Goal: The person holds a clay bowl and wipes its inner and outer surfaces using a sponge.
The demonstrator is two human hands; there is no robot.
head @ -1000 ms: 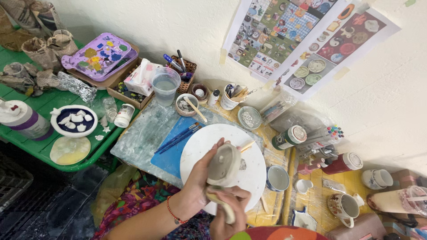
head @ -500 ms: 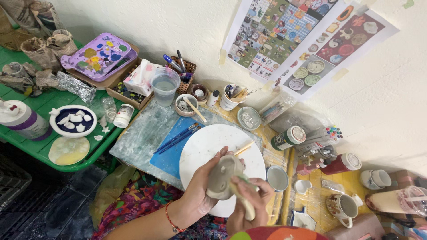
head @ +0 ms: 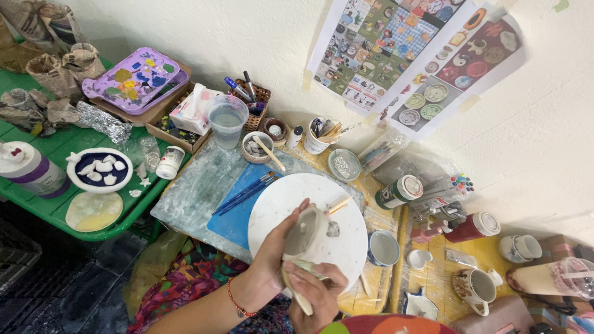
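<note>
Cream wall [head: 247, 37], green table [head: 55, 207], dark floor [head: 55, 291]

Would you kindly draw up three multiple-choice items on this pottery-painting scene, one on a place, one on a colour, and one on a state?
1. Where does the round white board lie?
A. on the green table
B. on the blue mat, below the hands
C. against the wall

2. What colour is the paint palette at upper left?
A. purple
B. yellow
C. black

3. How is the unglazed clay cup held?
A. standing on the board
B. lying in the blue bowl
C. gripped in the left hand, lifted off the board

Answers:
1 B, the blue mat shows under its edge.
2 A, purple tray with paint blobs.
3 C, fingers wrap it while the right hand holds a pale tool beside it.
</note>
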